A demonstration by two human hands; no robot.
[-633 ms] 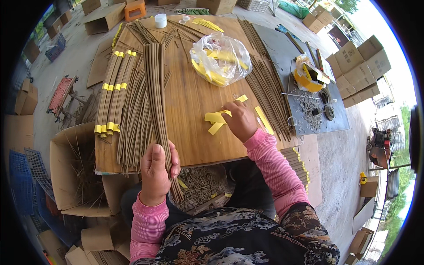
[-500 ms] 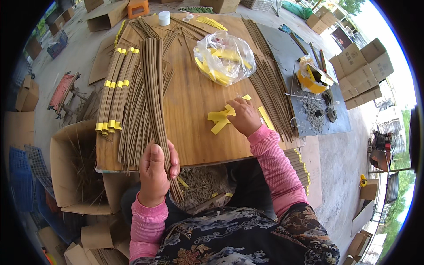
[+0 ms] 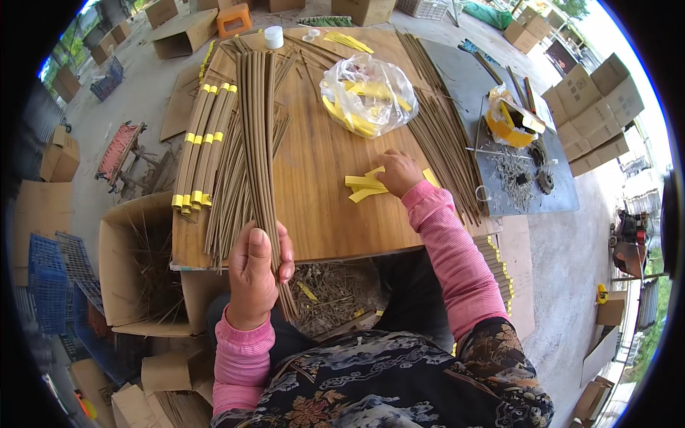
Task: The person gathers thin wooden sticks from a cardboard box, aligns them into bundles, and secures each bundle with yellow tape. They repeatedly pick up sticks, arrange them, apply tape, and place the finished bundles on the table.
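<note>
My left hand (image 3: 255, 274) is wrapped round the lower part of a loose bundle of brown incense sticks (image 3: 258, 143), held upright over the table's near edge. The bundle's far end fans out slightly. My right hand (image 3: 401, 172) rests on the table with fingers bent, pinching at a small pile of yellow paper strips (image 3: 362, 187); its fingertips are partly hidden. One more yellow strip (image 3: 429, 177) lies just right of that hand. Left of the held bundle are loose sticks (image 3: 227, 192) and finished bundles (image 3: 203, 146) wrapped in yellow bands.
A clear plastic bag (image 3: 367, 96) of yellow strips sits mid-table, with a white round container (image 3: 273, 37) at the back. More sticks (image 3: 444, 143) lie on the right, beside a grey board (image 3: 510, 192) with a yellow box (image 3: 508, 127). An open carton (image 3: 143, 267) stands at left.
My right hand has shifted slightly over the yellow strips, and the pile looks rearranged and smaller. The left hand keeps its hold on the sticks. The whole view has shifted slightly.
</note>
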